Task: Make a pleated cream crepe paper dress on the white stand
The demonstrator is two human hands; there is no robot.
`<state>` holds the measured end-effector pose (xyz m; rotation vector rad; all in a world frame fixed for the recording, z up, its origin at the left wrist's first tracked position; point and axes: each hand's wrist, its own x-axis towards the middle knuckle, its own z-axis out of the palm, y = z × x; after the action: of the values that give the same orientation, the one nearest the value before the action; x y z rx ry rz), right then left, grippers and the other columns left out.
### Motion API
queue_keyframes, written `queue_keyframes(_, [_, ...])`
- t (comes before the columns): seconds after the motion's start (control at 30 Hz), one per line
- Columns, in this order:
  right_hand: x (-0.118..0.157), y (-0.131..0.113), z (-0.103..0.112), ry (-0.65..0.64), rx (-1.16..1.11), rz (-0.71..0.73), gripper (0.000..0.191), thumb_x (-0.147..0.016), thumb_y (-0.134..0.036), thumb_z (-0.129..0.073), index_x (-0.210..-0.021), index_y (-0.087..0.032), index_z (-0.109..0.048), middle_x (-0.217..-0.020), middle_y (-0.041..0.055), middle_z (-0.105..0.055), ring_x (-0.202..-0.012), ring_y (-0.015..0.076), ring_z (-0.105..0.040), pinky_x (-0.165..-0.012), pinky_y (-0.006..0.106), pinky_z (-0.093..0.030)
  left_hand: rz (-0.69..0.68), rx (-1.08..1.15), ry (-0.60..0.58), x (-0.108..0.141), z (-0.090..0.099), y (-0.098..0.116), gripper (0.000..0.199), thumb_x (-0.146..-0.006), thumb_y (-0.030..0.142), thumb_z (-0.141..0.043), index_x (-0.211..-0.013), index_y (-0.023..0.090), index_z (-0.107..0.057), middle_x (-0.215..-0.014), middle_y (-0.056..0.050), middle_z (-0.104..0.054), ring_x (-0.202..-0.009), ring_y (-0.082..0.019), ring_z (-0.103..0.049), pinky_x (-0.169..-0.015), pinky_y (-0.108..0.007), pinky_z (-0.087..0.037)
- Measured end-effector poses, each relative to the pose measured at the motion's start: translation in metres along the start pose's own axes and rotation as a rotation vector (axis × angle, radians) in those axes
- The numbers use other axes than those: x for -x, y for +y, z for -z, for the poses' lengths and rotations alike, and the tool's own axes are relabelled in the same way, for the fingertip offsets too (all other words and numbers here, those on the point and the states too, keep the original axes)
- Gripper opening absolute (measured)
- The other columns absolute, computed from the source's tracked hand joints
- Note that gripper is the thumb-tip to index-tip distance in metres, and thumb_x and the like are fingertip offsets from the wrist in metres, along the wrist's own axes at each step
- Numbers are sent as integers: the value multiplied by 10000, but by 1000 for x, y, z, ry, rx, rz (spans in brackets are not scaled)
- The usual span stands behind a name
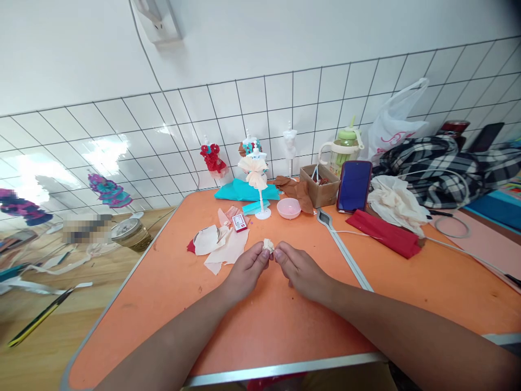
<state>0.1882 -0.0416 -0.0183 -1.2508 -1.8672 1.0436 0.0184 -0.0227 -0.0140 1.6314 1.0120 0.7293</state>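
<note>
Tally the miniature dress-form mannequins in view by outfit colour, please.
Mannequin in red ruffled fabric: 1
Mannequin in cream ruffled fabric: 1
Mannequin in brown-and-teal fabric, partly hidden: 1
Plain white mannequin: 1
Mannequin in purple-and-teal ruffled fabric: 1
Mannequin in purple-and-navy ruffled fabric: 1
Total: 6

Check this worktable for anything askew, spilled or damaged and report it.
Nothing looks spilled or plainly broken. It is only untidy: ragged-edged cream scraps lie by the left hand, and a crumpled cream bundle sits beside the phone. The purple-and-teal dress form leans, perhaps only from lens distortion.
</note>
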Motion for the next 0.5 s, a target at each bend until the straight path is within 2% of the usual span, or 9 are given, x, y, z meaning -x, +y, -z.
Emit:
queue_keyframes(0.27, [-1,-2,5,-81,-126,-46,358,-905,-519,-274,-795,-215,-426,-661,-46,-407,-488,77,-451,-416,181,-408,9,42,-18,1,3,2,306,-901,458,-359,-777,188,-434,-609,51,-301,-512,-83,-256,-457,-204,-248])
queue_keyframes(0.5, [-1,-2,7,-144,-194,-70,354,-894,-526,-298,-775,-213,-411,-619,-50,-334,-473,80,-414,-350,167,-416,25,129,-71,-2,10,0,322,-896,476,-362,-780,183,-432,-583,65,-272,-478,-67,-222,-437,-201,-195])
